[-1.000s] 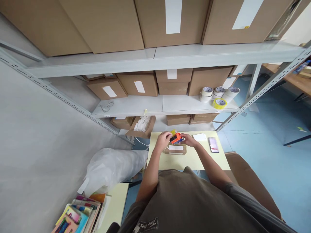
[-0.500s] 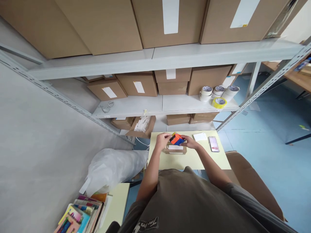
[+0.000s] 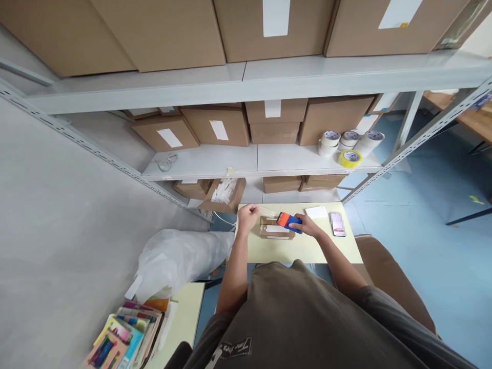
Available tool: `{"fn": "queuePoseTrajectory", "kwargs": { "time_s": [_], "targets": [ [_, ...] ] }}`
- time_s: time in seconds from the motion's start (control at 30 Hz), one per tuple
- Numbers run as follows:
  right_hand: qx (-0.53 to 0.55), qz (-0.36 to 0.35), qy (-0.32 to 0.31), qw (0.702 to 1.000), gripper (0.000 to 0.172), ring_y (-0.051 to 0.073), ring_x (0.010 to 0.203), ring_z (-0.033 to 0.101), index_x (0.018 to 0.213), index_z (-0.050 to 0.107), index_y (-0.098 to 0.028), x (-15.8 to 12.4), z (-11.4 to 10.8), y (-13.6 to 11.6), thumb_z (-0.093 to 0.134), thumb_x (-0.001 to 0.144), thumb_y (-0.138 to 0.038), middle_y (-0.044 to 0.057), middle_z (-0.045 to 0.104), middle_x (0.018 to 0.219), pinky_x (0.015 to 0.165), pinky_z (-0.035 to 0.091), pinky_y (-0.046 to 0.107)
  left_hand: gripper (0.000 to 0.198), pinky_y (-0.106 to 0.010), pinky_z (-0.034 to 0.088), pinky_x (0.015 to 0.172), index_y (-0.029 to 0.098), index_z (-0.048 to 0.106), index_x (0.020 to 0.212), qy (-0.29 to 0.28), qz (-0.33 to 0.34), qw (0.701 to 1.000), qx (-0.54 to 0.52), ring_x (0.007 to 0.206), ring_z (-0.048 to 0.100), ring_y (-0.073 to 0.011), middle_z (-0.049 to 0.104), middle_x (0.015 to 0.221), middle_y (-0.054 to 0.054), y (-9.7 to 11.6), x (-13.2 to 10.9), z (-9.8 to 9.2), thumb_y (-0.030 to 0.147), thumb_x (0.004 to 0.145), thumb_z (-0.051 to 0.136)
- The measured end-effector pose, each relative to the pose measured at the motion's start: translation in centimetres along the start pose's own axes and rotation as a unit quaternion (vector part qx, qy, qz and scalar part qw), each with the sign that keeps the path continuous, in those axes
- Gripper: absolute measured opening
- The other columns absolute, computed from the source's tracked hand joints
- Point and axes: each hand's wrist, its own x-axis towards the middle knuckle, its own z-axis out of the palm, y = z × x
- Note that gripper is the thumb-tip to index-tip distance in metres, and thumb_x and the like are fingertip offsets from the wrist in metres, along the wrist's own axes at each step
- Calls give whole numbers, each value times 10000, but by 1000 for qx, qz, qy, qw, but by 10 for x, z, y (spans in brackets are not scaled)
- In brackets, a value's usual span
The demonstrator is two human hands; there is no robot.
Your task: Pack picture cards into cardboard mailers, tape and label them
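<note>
Over the pale table, my right hand [image 3: 306, 224] is closed round the blue handle of an orange and blue tape dispenser [image 3: 284, 220]. My left hand [image 3: 249, 215] pinches the end of a clear tape strip [image 3: 267, 211], which stretches across to the dispenser. Below the strip lies a small cardboard box [image 3: 274, 231] with a white label on it. The dispenser is above the right part of this box and hides some of it.
White papers [image 3: 316, 212] and a phone [image 3: 337, 224] lie on the table's right side. Behind rises a metal shelf [image 3: 215, 160] with cardboard boxes, tape rolls [image 3: 349, 158] and glasses [image 3: 166, 162]. A plastic bag [image 3: 180, 259] and stacked books [image 3: 121, 335] are at left.
My hands have drawn apart, left hand to the left and right hand to the right. A length of clear tape now spans between them. The view has shifted slightly.
</note>
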Motion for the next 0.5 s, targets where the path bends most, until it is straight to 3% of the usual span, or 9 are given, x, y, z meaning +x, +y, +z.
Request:
{"fn": "queuePoseTrajectory", "kwargs": {
  "time_s": [0.13, 0.33, 0.5],
  "targets": [
    [-36, 28, -15, 999, 599, 204, 742, 593, 909, 678, -197, 1, -7, 8, 744, 742, -768, 30, 677, 793, 628, 432, 287, 199, -266, 501, 715, 191, 772, 757, -12, -47, 999, -5, 743, 682, -186, 758, 736, -28, -36, 10, -10, 355, 813, 675],
    [-122, 86, -67, 987, 584, 230, 801, 666, 850, 715, -209, 38, 9, 13, 778, 714, -773, 66, 749, 876, 681, 474, 296, 190, -258, 486, 677, 202, 755, 719, -24, -138, 990, -25, 702, 660, -184, 700, 650, -21, -105, 10, 9, 368, 754, 669],
    [-188, 133, -79, 970, 572, 262, 896, 716, 934, 774, -218, 60, 25, 18, 789, 737, -755, 93, 789, 1001, 728, 492, 294, 161, -241, 449, 605, 201, 734, 676, -33, -240, 968, -62, 610, 598, -157, 599, 545, 10, -158, 14, 22, 348, 721, 688]
  ]
}}
